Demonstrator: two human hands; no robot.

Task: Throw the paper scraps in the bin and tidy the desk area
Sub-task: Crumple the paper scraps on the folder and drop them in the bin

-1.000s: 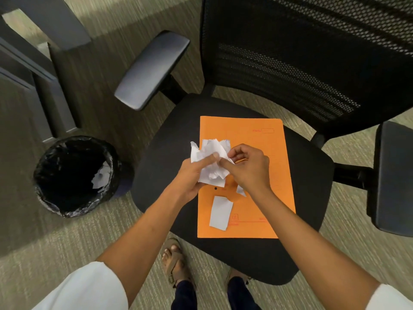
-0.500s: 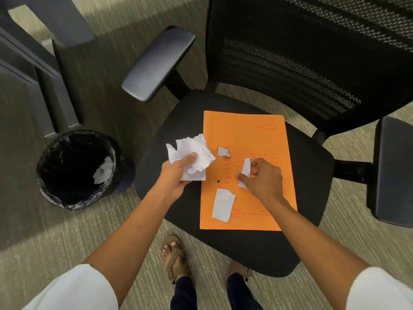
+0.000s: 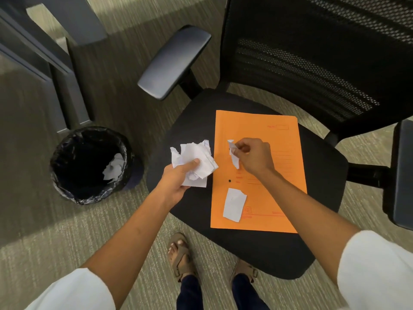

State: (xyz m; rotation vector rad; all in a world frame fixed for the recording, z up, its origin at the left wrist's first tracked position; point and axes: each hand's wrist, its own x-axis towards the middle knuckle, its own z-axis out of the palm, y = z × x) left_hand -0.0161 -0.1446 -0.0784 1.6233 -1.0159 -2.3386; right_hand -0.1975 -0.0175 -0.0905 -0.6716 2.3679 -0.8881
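Both hands grip paper: left (image 3: 178,177) crumpled wad (image 3: 196,161), right (image 3: 253,156) pinching scraps (image 3: 234,156).

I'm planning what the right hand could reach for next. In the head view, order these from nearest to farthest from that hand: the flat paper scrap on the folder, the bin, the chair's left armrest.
From the right hand:
1. Flat paper scrap, just below the hand on the orange folder.
2. Left armrest, up and to the left.
3. Bin, far left on the floor.
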